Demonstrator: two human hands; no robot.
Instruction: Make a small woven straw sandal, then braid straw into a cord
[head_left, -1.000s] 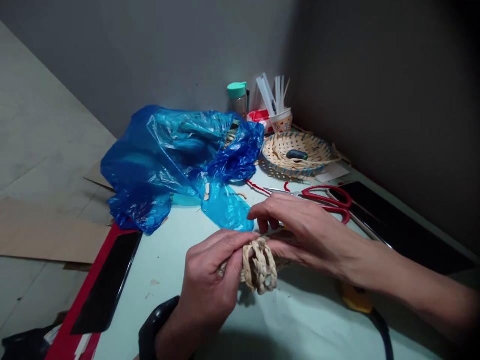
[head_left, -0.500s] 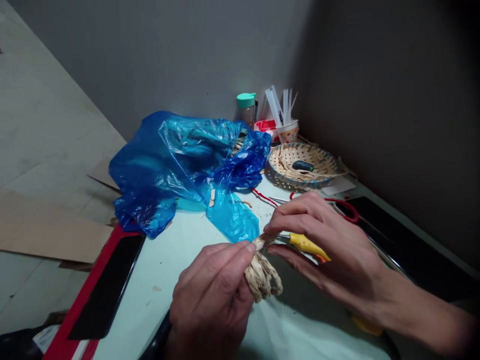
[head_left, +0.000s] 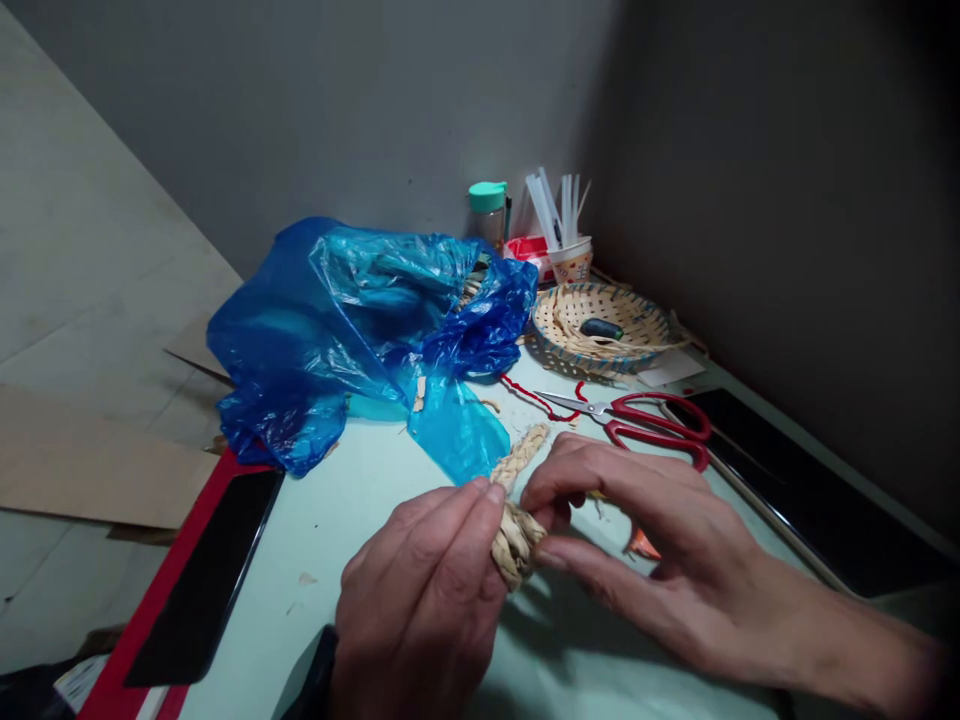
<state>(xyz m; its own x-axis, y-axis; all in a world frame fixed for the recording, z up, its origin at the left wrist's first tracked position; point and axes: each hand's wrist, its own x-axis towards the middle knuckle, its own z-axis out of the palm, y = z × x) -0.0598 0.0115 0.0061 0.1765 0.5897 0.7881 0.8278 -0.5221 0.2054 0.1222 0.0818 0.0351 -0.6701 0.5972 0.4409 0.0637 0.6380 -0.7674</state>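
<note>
A coil of braided straw rope (head_left: 516, 540) sits between my two hands above a pale green table (head_left: 360, 520). My left hand (head_left: 420, 600) is closed round the coil from the left. My right hand (head_left: 645, 530) pinches the coil's right side with thumb and fingers. A free braided end (head_left: 521, 455) sticks up and away from the coil. A small orange bit (head_left: 641, 543) shows under my right hand; I cannot tell what it is.
A crumpled blue plastic bag (head_left: 360, 330) lies behind the hands. Red-handled scissors (head_left: 645, 420) lie to the right, a woven basket (head_left: 600, 325) beyond them. A cup of white sticks (head_left: 566, 250) and a green-capped jar (head_left: 487, 210) stand by the wall. A dark tray (head_left: 202, 580) is at left.
My right hand has dropped lower onto the coil and now covers the yellow-handled tool. The braided end now sticks out above the coil, and the scissors have come into view.
</note>
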